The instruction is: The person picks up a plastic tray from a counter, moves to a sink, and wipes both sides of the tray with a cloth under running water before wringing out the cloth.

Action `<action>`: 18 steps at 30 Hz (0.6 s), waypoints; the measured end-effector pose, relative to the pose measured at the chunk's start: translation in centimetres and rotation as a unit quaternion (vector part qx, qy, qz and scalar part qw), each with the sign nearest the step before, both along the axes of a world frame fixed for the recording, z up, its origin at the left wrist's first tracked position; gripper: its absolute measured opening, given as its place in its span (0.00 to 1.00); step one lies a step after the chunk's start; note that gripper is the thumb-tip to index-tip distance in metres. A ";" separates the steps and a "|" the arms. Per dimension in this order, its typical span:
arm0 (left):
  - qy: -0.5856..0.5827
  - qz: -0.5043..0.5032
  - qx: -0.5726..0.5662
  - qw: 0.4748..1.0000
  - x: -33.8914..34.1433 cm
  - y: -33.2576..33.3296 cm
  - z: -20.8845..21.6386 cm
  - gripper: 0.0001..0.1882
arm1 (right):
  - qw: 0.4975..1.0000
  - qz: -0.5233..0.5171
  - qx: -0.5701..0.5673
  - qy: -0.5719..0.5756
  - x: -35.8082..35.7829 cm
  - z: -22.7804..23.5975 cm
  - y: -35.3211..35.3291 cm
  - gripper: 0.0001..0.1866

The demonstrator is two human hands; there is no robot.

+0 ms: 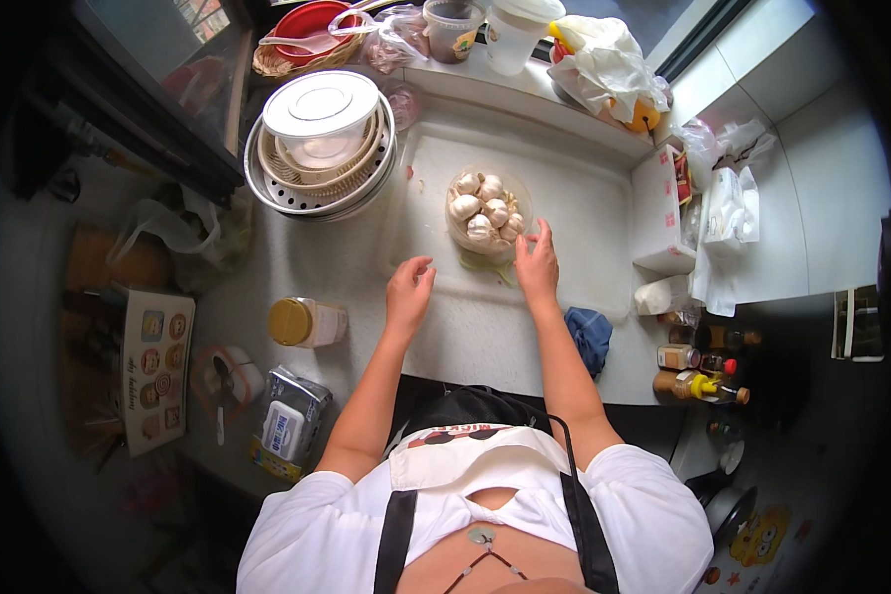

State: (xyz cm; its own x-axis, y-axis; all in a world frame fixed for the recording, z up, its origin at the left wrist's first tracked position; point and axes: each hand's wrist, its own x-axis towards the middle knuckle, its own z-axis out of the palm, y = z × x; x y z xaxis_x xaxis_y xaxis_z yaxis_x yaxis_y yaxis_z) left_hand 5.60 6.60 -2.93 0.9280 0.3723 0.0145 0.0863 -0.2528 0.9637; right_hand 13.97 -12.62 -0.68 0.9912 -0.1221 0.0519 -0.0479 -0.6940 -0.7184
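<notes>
Garlic bulbs [485,206] sit heaped in a clear round bowl [470,247], well back from the near edge of the white counter [337,267]. Nearest, a crumpled blue cloth [589,340] lies at that edge, beside the right forearm; an outward swing could sweep it off. Farther in, the left hand [411,287] is half curled around nothing, apart from the bowl. The right hand [537,265] has its fingers loosely parted at the bowl's near right side; I can't tell whether they touch. Pressing there alone might tip or slide it, with nothing bracing the opposite side, and the topmost bulbs could roll out. Something green [487,265] shows at the bowl's near side; if caught beneath, it may make the base rock. Toward the far left corner, a lidded tub [322,104] tops a stacked metal colander [297,203]; a careless knock could topple it.
</notes>
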 end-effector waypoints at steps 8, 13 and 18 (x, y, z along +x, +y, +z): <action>0.011 -0.016 -0.022 1.000 -0.3 -0.3 0.3 0.11 | 0.928 -0.078 0.269 0.244 3.9 -0.5 1.4 0.31; 0.025 -0.026 -0.032 0.999 -1.1 -0.3 1.0 0.11 | 0.914 -0.084 0.322 0.232 4.5 -3.0 1.7 0.25; -0.004 -0.018 -0.052 0.998 -1.5 0.1 0.2 0.11 | 0.917 -0.079 0.322 0.221 4.6 -2.0 1.4 0.24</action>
State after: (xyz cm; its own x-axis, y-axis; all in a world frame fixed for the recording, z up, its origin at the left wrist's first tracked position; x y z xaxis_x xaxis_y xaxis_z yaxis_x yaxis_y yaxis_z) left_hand 4.11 6.75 -2.69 0.9409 0.3383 -0.0142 0.0703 -0.1542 0.9855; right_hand 18.56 -11.20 -2.72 0.8655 -0.1302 -0.4836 -0.4962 -0.0913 -0.8634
